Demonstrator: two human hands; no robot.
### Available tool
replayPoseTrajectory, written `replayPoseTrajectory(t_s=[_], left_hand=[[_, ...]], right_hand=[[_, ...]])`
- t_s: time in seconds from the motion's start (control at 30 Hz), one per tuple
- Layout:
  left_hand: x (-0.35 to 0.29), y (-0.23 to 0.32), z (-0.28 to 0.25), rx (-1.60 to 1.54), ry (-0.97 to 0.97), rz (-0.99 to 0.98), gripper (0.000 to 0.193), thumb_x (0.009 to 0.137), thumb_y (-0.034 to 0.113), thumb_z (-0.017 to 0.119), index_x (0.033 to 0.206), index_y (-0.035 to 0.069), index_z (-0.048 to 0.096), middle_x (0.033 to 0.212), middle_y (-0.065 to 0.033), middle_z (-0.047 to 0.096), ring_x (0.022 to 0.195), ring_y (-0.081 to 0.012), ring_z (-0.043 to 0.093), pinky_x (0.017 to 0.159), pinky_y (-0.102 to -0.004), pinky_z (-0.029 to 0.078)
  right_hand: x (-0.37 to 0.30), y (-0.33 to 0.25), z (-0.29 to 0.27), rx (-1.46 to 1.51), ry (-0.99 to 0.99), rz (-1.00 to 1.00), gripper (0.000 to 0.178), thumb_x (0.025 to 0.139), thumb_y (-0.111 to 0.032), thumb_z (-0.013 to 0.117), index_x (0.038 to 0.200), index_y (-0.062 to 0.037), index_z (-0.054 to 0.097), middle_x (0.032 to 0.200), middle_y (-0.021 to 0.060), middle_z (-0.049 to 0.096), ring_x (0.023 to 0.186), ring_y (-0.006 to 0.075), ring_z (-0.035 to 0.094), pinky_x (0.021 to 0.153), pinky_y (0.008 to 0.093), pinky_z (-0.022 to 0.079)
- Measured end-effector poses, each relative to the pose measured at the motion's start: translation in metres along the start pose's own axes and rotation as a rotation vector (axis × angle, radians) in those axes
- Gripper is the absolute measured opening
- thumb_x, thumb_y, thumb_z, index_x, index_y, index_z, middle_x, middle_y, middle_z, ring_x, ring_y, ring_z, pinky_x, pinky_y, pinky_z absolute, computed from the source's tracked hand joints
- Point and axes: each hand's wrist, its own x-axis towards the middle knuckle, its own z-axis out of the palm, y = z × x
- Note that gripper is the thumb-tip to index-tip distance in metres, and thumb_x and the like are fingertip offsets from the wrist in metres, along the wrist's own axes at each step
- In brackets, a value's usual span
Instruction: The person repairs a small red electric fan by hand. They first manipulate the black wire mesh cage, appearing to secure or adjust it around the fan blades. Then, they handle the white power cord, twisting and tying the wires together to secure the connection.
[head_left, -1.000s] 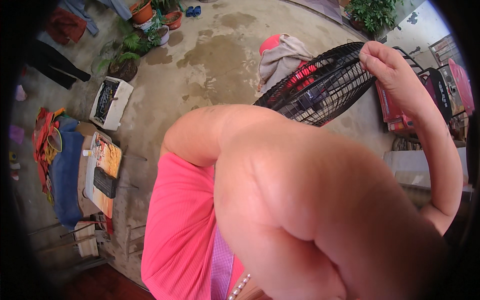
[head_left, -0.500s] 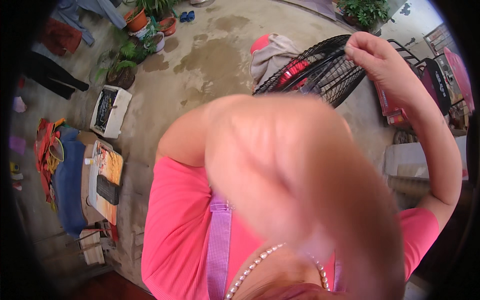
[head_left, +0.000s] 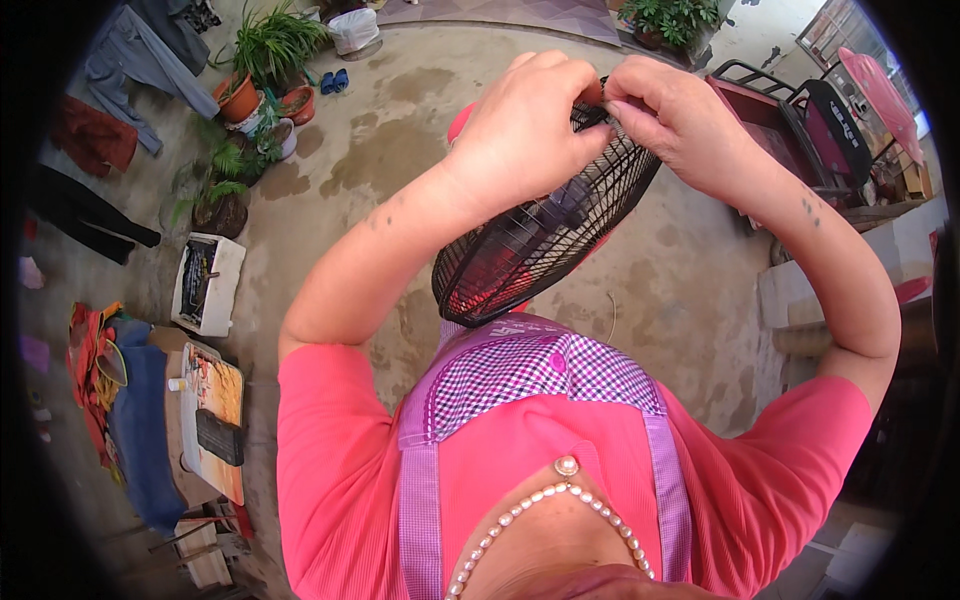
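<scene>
A black wire fan guard [head_left: 600, 205] stands tilted in front of my chest, with red parts showing through its mesh. At the guard's upper rim, my left hand [head_left: 525, 130] has its fingers curled and its thumb pressed in against the edge. Right beside it my right hand [head_left: 685, 120] pinches the same rim between thumb and fingers. The two hands nearly meet there, and the fingertips hide the bit of rim between them. Part of the fan's red body lies behind the guard and my left hand.
On the left are a white box of tools [head_left: 212, 285], a small table [head_left: 215, 415] with a dark object on it, and a heap of clothes [head_left: 140, 400]. Potted plants [head_left: 235, 100] stand further back. A cart-like vehicle [head_left: 790, 130] is at the far right.
My left hand has come away from close to the camera, where it was blurred, and now grips the guard's rim. My right hand and the guard have shifted left in the picture.
</scene>
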Motion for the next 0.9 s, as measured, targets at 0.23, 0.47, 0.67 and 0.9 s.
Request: replayPoseTrajectory(t_s=[0.23, 0.47, 0.67, 0.9], left_hand=[[-0.011, 0.006, -0.007, -0.014, -0.036, 0.053, 0.046, 0.071, 0.02, 0.075, 0.108, -0.001, 0.057, 0.103, -0.0139, 0.058, 0.105, -0.0323, 0.053, 0.093, -0.0397, 0.043], [-0.025, 0.014, -0.018, 0.09, -0.208, 0.078, 0.079, 0.065, 0.021, 0.079, 0.131, -0.001, 0.042, 0.128, -0.0203, 0.044, 0.121, -0.0381, 0.042, 0.099, -0.0437, 0.039], [-0.04, 0.033, -0.003, 0.374, -0.11, 0.01, 0.085, 0.064, 0.022, 0.079, 0.134, -0.003, 0.038, 0.134, -0.0223, 0.041, 0.125, -0.037, 0.04, 0.098, -0.0457, 0.039], [-0.038, 0.032, -0.003, 0.377, -0.032, -0.077, 0.07, 0.066, 0.02, 0.074, 0.126, -0.003, 0.047, 0.126, -0.0188, 0.047, 0.116, -0.0336, 0.048, 0.092, -0.0424, 0.044]], right_hand=[[0.001, 0.008, 0.001, 0.059, -0.007, 0.011, 0.018, 0.087, -0.015, 0.055, 0.094, 0.0011, 0.057, 0.087, 0.017, 0.057, 0.083, 0.0341, 0.058, 0.074, 0.0407, 0.046], [0.005, 0.01, 0.004, 0.088, 0.005, 0.016, 0.019, 0.086, -0.016, 0.055, 0.095, 0.0013, 0.057, 0.088, 0.0171, 0.058, 0.082, 0.0341, 0.058, 0.074, 0.0401, 0.046], [0.009, 0.01, 0.01, 0.06, 0.063, -0.043, 0.018, 0.083, -0.014, 0.054, 0.091, 0.0013, 0.056, 0.086, 0.0177, 0.057, 0.082, 0.0356, 0.057, 0.073, 0.041, 0.046], [0.014, 0.008, 0.011, 0.044, 0.081, -0.069, 0.016, 0.081, -0.014, 0.054, 0.086, 0.0013, 0.054, 0.082, 0.018, 0.056, 0.079, 0.0368, 0.056, 0.07, 0.0428, 0.045]])
